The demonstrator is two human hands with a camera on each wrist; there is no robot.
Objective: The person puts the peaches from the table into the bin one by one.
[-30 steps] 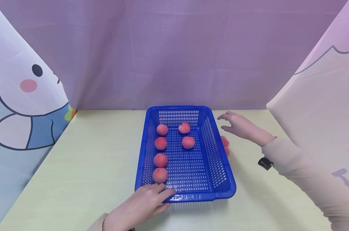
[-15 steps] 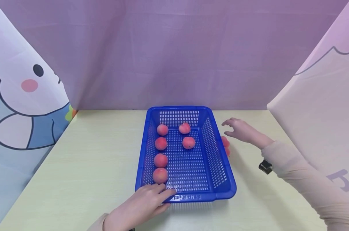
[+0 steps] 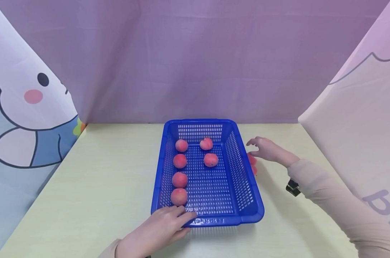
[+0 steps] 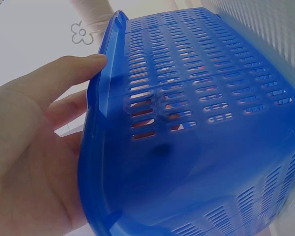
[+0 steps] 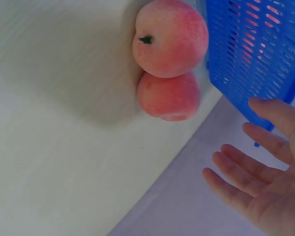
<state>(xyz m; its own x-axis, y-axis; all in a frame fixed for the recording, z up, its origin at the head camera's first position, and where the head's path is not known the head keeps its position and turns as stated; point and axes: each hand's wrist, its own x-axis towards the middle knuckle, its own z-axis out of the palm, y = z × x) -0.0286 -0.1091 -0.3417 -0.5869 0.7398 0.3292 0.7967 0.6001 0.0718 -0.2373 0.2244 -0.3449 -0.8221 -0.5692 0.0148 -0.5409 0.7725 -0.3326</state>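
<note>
A blue plastic basket (image 3: 251, 216) with slotted walls stands mid-table. My left hand (image 3: 162, 224) grips its near rim at the left, and the left wrist view has the thumb (image 4: 83, 64) against the outer side of the rim. Inside the basket, several pinkish-red peaches form a left column (image 3: 179, 180), and two more sit toward the back: one peach (image 3: 206, 143) behind another peach (image 3: 211, 160). Outside the right wall lie two peaches, a nearer one (image 5: 171, 37) and a farther one (image 5: 169, 96). Over them hovers my right hand (image 3: 265, 148), fingers parted, holding nothing.
The pale table (image 3: 117, 172) extends to both sides of the basket. A purple cloth (image 3: 195, 61) hangs behind it, with printed cloths at left (image 3: 20, 107) and right (image 3: 359, 118). A dark device (image 3: 293, 187) is at my right wrist.
My right hand drew back slightly to the right, then came lower and nearer, toward the peaches beside the basket. The left hand, the basket and the peaches stay as they were.
</note>
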